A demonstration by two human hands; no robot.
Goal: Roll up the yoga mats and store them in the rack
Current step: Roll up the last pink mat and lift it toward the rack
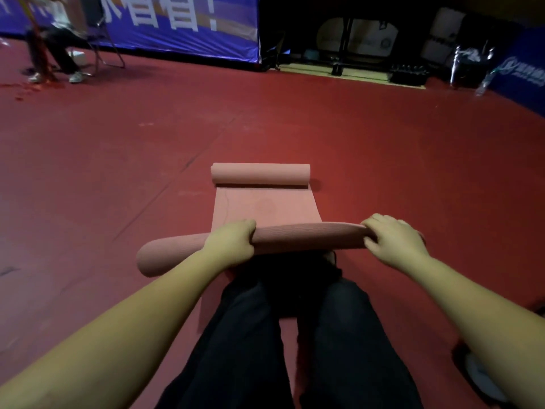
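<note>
1. The left hand [231, 242] has its grip wrapped over the near roll [295, 239] of a pink yoga mat [262, 206]: the fingers curl over the top and far side, and the thumb lies on the near side.
2. The right hand [393, 239] grasps the same roll at its right end, fingers bent over the top and knuckles raised. Both grips are clenched on the roll, neither lying flat.
3. The near roll's long axis runs left to right across the view, tilted a little, its left end lower in the frame. That left end juts well past the left hand; the right end is hidden under the right hand.
4. The roll lies between the two hands, just ahead of the person's knees, which are in dark trousers [244, 335].
5. Beyond the roll a flat stretch of mat reaches away from the person to a second, far roll [261, 176], which lies parallel to the near one and well apart from both hands.
6. A strip of mat also shows under the legs, on the red floor [118, 160].
7. At the far left another person [53, 39] sits on a chair before a blue banner [182, 22]; dark equipment stands at the far right, too dim to tell apart.
</note>
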